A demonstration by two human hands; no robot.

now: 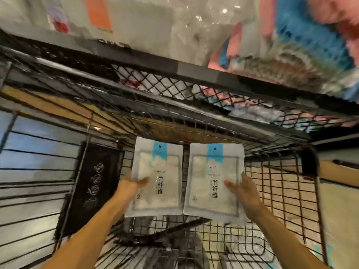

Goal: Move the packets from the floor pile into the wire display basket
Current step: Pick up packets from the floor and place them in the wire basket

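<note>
Two flat white packets with a blue top stripe and black characters are held up side by side over the wire display basket (281, 200). My left hand (132, 184) grips the left packet (155, 177) at its left edge, thumb across the front. My right hand (243, 188) grips the right packet (214, 181) at its right edge, thumb on the front. Both packets stand upright, their inner edges almost touching. The floor pile is out of view.
A black mesh shelf (174, 88) with soft pink, blue and white goods runs overhead at the back. A black sign panel (91, 187) hangs on the wire wall to the left. More wire bars (35, 171) fill the left side.
</note>
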